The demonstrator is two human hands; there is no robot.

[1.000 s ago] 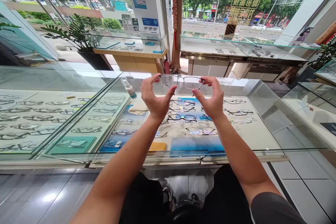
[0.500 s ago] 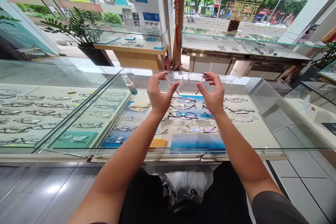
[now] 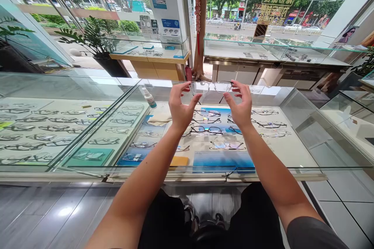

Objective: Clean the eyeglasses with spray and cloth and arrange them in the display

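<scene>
Both of my hands hold up one pair of thin-framed eyeglasses point(image 3: 211, 87) above the glass display counter. My left hand point(image 3: 181, 106) grips the left end of the frame between fingers and thumb. At the right end, my right hand point(image 3: 240, 105) pinches the frame in the same way. The lenses face outward, and the temples point back toward me and down. Beneath them, inside the counter, lie rows of other glasses, among them a dark-framed pair point(image 3: 207, 130) just below my hands.
On the counter top, left of my left hand, stands a spray bottle point(image 3: 149, 98), with a beige cloth point(image 3: 159, 119) nearby. The counter's glass front edge point(image 3: 175, 169) runs close to my forearms. Further off are more display cases point(image 3: 242, 50) and a potted plant point(image 3: 101, 42).
The whole view has shifted slightly, so the counter and hands sit a little further right. The glasses are still held in both hands, tilted slightly differently.
</scene>
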